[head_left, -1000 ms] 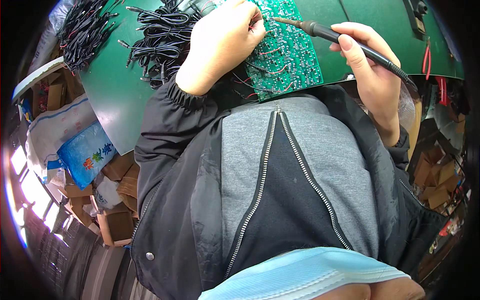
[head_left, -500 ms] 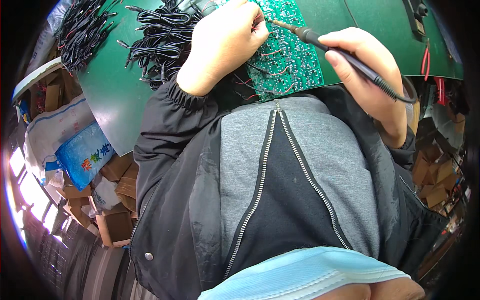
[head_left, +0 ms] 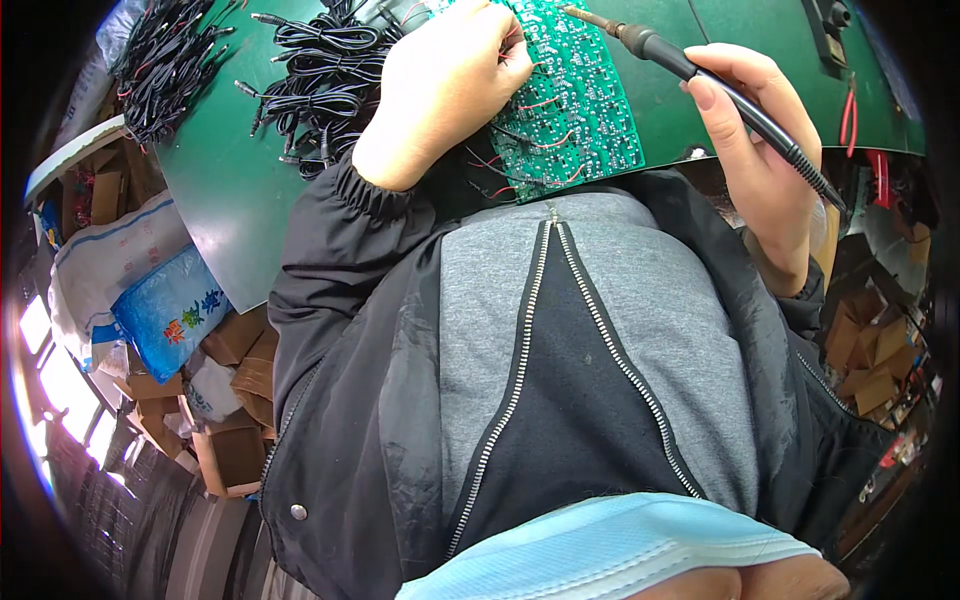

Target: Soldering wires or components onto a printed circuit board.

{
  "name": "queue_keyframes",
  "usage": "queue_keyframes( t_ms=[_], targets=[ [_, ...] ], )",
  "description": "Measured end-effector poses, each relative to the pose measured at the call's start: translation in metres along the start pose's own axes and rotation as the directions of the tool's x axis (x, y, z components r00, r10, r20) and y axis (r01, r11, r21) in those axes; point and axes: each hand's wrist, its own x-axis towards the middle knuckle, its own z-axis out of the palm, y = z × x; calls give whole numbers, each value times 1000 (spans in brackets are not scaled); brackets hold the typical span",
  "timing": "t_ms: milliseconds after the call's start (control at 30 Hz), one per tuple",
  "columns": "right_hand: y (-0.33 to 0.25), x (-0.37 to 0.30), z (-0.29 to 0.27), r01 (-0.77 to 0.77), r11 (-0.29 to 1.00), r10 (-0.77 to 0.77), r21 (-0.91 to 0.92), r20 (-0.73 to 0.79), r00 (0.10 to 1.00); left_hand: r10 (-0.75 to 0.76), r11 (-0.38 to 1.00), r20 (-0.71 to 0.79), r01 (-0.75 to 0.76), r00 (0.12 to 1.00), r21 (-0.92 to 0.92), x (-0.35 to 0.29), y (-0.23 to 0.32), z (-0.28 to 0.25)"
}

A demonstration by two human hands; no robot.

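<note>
A green circuit board (head_left: 590, 120) lies on the table, with several red and black wires (head_left: 540, 143) attached along its left part. Over its upper left my left hand (head_left: 450, 85) is closed, fingers pinched around a thin wire whose end they mostly hide; a bit of red shows beside the thumb. In my right hand (head_left: 750, 120) is a black-handled soldering iron (head_left: 700, 75), gripped like a pen. Its brownish tip points up and left, above the board's top right part; whether it touches cannot be told.
Bundles of black cables (head_left: 325, 85) lie left of my left hand, with another heap (head_left: 170, 70) farther left. On the green table (head_left: 215, 215), red-handled pliers (head_left: 849, 118) rest at the right. Cardboard boxes (head_left: 235, 450) and a blue bag (head_left: 170, 310) stand below left.
My right hand has drawn the soldering iron up and to the right, away from the left fingers. The board has shifted very slightly left; my left hand stays nearly in place.
</note>
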Motion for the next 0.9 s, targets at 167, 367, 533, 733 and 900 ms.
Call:
queue_keyframes(
  t_ms=[167, 367, 533, 733, 900],
  targets=[
    [7, 2, -1, 31, 999, -29, 40, -60, 998, 14, 999, -2, -14, 1000, -45, 2, 0, -8],
    [15, 27, -5, 131, 991, -131, -7, -76, 988, 132, 983, -26, -128, 991, 132, 14, -16, -52],
    [4, 95, 9, 17, 1000, -17, -5, -115, 993, 203, 937, -38, -183, 978, 299, 33, -49, -20],
    [32, 174, 35, 303, 948, -293, 101, -102, 951, 51, 974, 240, 5, 970, -226, 30, -42, -46],
    [35, 224, 58, 369, 927, -368, 63, -31, 929, 9, 961, 273, 67, 962, -269, 27, -39, -54]
  ],
)
